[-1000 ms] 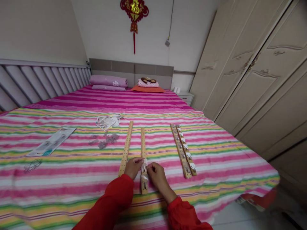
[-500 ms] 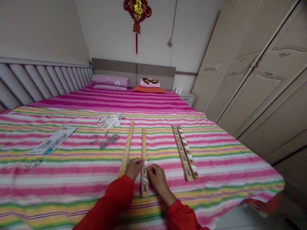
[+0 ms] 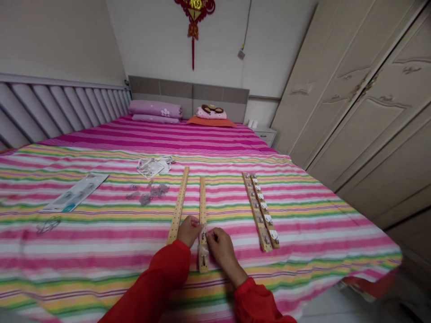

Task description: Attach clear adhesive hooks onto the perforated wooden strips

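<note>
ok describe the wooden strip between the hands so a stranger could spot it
On the striped bed, find the left hand and right hand. Between them lies a wooden strip with metal fittings only toward its near end. The left strip shows bare holes; the pair at right carry fittings end to end.

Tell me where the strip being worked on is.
In the head view, the strip lies just below centre on the striped sheet, between the left hand and right hand.

Left grip (image 3: pixel 189 230) and right grip (image 3: pixel 221 245) nearly meet, fingers (image 3: pixel 213 235) bent, forearms (image 3: pixel 164 274) converging
</note>
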### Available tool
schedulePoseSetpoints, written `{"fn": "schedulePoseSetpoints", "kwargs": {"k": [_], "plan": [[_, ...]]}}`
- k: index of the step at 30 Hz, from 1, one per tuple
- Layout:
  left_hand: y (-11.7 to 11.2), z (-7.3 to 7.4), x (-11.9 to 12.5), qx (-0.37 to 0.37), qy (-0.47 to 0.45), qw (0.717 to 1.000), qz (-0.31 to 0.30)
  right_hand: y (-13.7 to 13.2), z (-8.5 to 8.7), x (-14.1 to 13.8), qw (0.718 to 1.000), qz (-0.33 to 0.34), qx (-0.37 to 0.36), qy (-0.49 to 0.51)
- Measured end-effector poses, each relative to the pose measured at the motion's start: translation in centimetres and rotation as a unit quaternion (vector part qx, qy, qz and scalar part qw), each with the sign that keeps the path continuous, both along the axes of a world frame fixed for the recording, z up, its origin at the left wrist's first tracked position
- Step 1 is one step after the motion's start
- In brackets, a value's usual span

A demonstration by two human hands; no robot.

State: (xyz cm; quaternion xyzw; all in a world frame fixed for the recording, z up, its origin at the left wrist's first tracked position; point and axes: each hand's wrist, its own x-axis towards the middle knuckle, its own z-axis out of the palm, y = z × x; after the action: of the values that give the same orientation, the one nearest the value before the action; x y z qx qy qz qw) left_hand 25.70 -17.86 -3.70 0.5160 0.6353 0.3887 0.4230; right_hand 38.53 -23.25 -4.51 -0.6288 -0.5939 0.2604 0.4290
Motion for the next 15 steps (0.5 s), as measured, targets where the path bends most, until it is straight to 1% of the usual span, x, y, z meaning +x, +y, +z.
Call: {"fn": "schedulePoseSetpoints", "kwargs": {"k": [3, 7, 11, 15], "plan": [[0.28, -0.14, 0.04, 0.006, 0.036, 0.999, -0.003, -0.02, -0.11, -0.01, 1.000, 0.002, 0.003, -0.010], [0.43, -0.22, 0.02, -0.005, 0.047, 0.999, -0.004, -0.09, -0.20, -0.07, 1.000, 0.005, -0.005, -0.013], [0.43, -0.12, 0.10, -0.011, 0.057, 0.998, -0.010, -0.27, -0.35, -0.09, 1.000, 0.002, 0.004, 0.007], [0.44, 0.09, 0.42, -0.028, 0.086, 0.996, -0.008, -0.35, -0.65, -0.08, 1.000, -0.003, 0.003, 0.022]]}}
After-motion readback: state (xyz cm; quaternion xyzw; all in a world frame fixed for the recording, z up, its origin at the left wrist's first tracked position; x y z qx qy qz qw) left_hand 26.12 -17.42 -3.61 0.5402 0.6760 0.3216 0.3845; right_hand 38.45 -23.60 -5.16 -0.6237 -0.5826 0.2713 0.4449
